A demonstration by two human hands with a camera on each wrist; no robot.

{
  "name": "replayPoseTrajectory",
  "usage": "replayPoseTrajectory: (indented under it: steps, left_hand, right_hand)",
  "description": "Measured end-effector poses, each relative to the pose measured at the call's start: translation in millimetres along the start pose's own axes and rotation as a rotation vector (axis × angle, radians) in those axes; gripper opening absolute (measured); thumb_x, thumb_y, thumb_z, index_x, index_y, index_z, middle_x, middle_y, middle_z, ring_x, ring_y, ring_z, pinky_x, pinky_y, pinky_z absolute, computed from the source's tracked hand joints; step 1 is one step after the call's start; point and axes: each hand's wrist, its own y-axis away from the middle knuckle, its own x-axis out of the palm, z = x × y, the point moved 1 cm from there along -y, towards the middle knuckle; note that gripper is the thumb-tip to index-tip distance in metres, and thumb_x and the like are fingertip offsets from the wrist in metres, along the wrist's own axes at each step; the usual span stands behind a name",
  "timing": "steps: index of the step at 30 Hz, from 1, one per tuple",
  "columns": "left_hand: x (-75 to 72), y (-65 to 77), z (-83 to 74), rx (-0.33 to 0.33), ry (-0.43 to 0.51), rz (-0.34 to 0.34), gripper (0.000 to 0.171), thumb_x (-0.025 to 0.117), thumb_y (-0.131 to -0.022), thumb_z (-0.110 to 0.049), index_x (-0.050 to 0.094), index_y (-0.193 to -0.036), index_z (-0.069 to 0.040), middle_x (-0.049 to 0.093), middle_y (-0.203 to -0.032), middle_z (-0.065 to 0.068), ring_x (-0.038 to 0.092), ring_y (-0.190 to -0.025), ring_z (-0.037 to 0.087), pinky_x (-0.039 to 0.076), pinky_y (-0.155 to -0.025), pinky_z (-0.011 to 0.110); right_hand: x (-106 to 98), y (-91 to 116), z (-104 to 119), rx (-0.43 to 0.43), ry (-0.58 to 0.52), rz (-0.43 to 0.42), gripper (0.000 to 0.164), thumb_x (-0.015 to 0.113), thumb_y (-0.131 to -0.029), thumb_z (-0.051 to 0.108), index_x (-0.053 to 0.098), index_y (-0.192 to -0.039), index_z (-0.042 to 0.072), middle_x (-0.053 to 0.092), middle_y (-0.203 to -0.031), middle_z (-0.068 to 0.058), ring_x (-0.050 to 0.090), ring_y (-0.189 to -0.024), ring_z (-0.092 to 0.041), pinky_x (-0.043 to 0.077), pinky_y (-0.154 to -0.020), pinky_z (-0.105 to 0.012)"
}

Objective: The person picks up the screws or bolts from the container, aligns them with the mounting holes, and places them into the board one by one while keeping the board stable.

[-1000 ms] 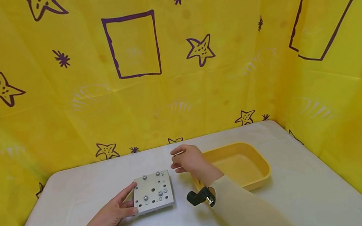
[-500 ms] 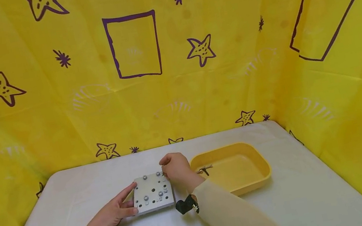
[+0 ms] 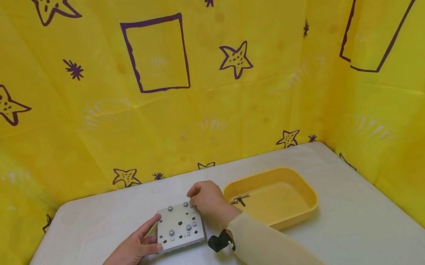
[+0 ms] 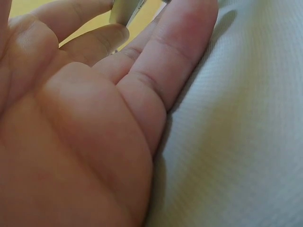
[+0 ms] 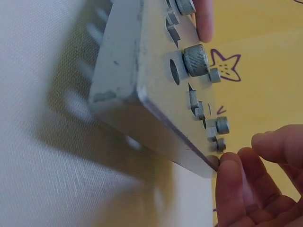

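Note:
A light grey metal plate (image 3: 179, 223) with holes, slots and several socket-head bolts (image 3: 172, 232) is tilted slightly off the white table. My left hand (image 3: 127, 251) grips its left edge, the thumb at the near corner and a finger at the far one. In the left wrist view, the palm and fingers (image 4: 90, 109) fill much of the frame. My right hand (image 3: 208, 199) is at the plate's far right corner, fingertips pinching a small metal part largely hidden by them. In the right wrist view, these fingertips (image 5: 230, 170) touch the corner beside a small bolt head (image 5: 221, 144).
A yellow tray (image 3: 310, 191) stands right of the plate, partly behind my right forearm. Small metal pieces (image 3: 241, 200) lie at its left end. A yellow patterned curtain (image 3: 207, 105) rises behind and along both sides of the white table (image 3: 95, 219).
My right hand has moved left and slightly down from the tray's edge to the plate's corner, bringing the small metal part, and uncovering pieces in the tray. The left hand and plate stay put.

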Motion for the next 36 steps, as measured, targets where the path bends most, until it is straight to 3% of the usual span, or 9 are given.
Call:
replayPoseTrajectory:
  steps: [4, 8, 12, 14, 17, 22, 26, 30, 36]
  left_hand:
    - [0.2, -0.5, -0.2, -0.007, 0.006, -0.001, 0.097, 0.082, -0.081, -0.011, 0.026, -0.159, -0.016, 0.030, -0.154, 0.030, 0.058, -0.121, 0.033, 0.042, -0.104, 0.048]
    - [1.1, -0.2, -0.2, -0.005, 0.007, 0.006, 0.097, 0.082, -0.082, -0.010, 0.025, -0.160, -0.015, 0.033, -0.152, 0.031, 0.058, -0.120, 0.033, 0.044, -0.102, 0.046]
    - [2.4, -0.7, -0.9, -0.008, 0.006, 0.008, 0.096, 0.082, -0.082, -0.010, 0.026, -0.159, -0.016, 0.035, -0.151, 0.031, 0.058, -0.119, 0.033, 0.044, -0.102, 0.046]
    - [2.5, -1.1, -0.4, -0.012, 0.006, 0.010, 0.096, 0.082, -0.082, -0.010, 0.026, -0.159, -0.016, 0.033, -0.152, 0.030, 0.058, -0.120, 0.033, 0.044, -0.102, 0.046]
    - [2.2, -0.6, 0.9, -0.022, 0.001, 0.010, 0.096, 0.082, -0.081, -0.011, 0.026, -0.159, -0.016, 0.031, -0.154, 0.030, 0.057, -0.121, 0.033, 0.043, -0.103, 0.047]
    - [0.4, 1.5, 5.1, -0.036, -0.022, -0.007, 0.097, 0.083, -0.080, -0.012, 0.028, -0.159, -0.018, 0.030, -0.155, 0.028, 0.058, -0.121, 0.033, 0.042, -0.104, 0.050]
    - [-1.4, 3.1, 6.6, -0.043, -0.024, -0.019, 0.098, 0.083, -0.079, -0.011, 0.028, -0.159, -0.019, 0.027, -0.156, 0.028, 0.057, -0.121, 0.033, 0.045, -0.101, 0.047]
    - [-2.1, 1.9, 4.6, -0.037, -0.033, -0.026, 0.097, 0.084, -0.079, -0.013, 0.029, -0.159, -0.020, 0.029, -0.156, 0.027, 0.056, -0.122, 0.034, 0.044, -0.102, 0.048]
    - [-0.9, -1.4, -0.8, -0.030, -0.029, -0.021, 0.099, 0.085, -0.079, -0.015, 0.027, -0.159, -0.019, 0.028, -0.156, 0.027, 0.055, -0.124, 0.034, 0.042, -0.104, 0.048]
  right_hand:
    - [-3.4, 3.4, 1.7, 0.016, -0.032, 0.023, 0.013, 0.067, -0.093, 0.005, 0.075, -0.098, 0.012, 0.063, -0.094, 0.004, 0.056, -0.090, -0.020, 0.052, -0.075, -0.030]
    - [-13.6, 2.9, -1.1, 0.009, -0.178, 0.053, 0.011, 0.067, -0.093, 0.005, 0.075, -0.097, 0.012, 0.065, -0.093, -0.001, 0.061, -0.083, -0.021, 0.056, -0.070, -0.030]
    - [-46.5, 5.3, -8.3, -0.020, -0.416, 0.092, 0.014, 0.069, -0.093, 0.006, 0.073, -0.106, 0.007, 0.069, -0.102, -0.010, 0.068, -0.084, -0.025, 0.059, -0.072, -0.034]
    - [-70.6, 10.0, -14.8, -0.048, -0.464, 0.121, 0.022, 0.070, -0.093, 0.008, 0.070, -0.115, 0.005, 0.068, -0.110, -0.013, 0.069, -0.092, -0.030, 0.058, -0.076, -0.037]
    - [-105.0, 18.6, -32.1, -0.113, -0.391, 0.164, 0.032, 0.070, -0.093, 0.009, 0.067, -0.124, 0.006, 0.065, -0.123, -0.012, 0.066, -0.102, -0.030, 0.057, -0.081, -0.039]
    - [-137.6, 32.5, -67.2, -0.198, -0.091, 0.244, 0.041, 0.071, -0.091, 0.005, 0.064, -0.131, 0.007, 0.062, -0.130, -0.013, 0.062, -0.111, -0.031, 0.056, -0.084, -0.039]
    - [-134.1, 34.1, -85.2, -0.269, 0.077, 0.321, 0.045, 0.075, -0.088, 0.008, 0.065, -0.132, 0.008, 0.063, -0.129, -0.013, 0.059, -0.114, -0.033, 0.052, -0.087, -0.037]
    - [-118.5, 30.2, -88.3, -0.315, 0.142, 0.389, 0.046, 0.075, -0.086, 0.008, 0.066, -0.131, 0.011, 0.065, -0.127, -0.007, 0.058, -0.111, -0.030, 0.049, -0.088, -0.036]
    - [-106.5, 26.9, -86.9, -0.298, 0.258, 0.352, 0.039, 0.077, -0.083, 0.006, 0.072, -0.119, 0.017, 0.068, -0.112, 0.001, 0.055, -0.094, -0.021, 0.046, -0.081, -0.035]
